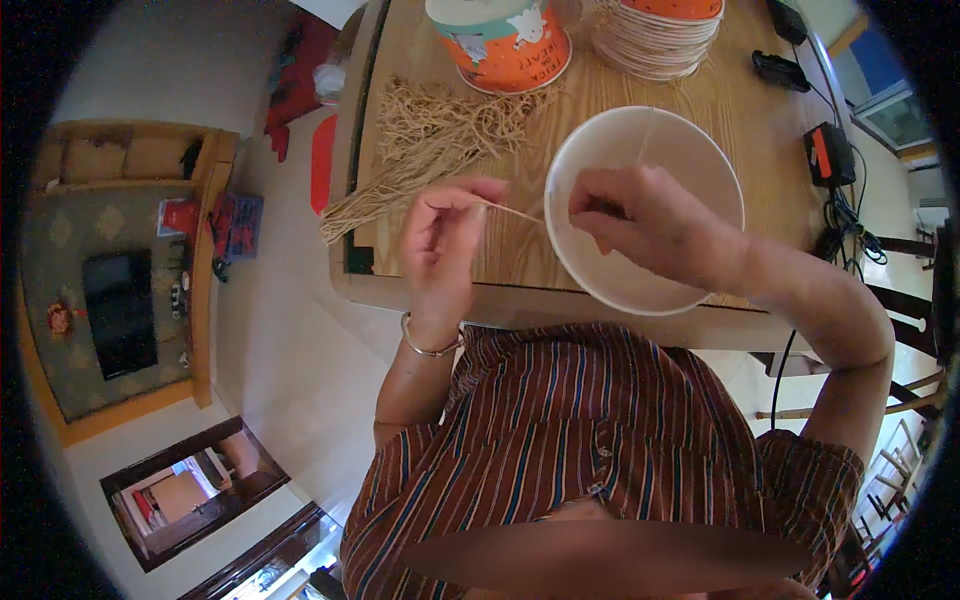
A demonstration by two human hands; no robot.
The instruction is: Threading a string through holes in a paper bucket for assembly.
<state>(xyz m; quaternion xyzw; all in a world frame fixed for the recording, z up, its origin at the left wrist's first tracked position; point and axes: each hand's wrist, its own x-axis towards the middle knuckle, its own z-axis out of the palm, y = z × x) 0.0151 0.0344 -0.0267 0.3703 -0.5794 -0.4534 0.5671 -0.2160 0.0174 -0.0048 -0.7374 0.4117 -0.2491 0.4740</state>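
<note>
My left hand [443, 240] pinches one end of a thin tan string [515, 212] just left of a white paper bowl [645, 210]. My right hand [640, 215] reaches over the near rim of that bowl, fingers closed on the string's other end at the bowl's edge. A second length of string runs up the far inside wall of the bowl. A bundle of loose tan strings [430, 140] lies on the wooden table [520, 95] to the left, fanned out toward the table's left edge.
An orange printed paper bowl [505, 40] stands upside down at the back. A stack of paper bowls [660, 35] sits beside it. Black devices and cables [830, 155] lie at the table's right edge. A red object [322, 165] is on the floor.
</note>
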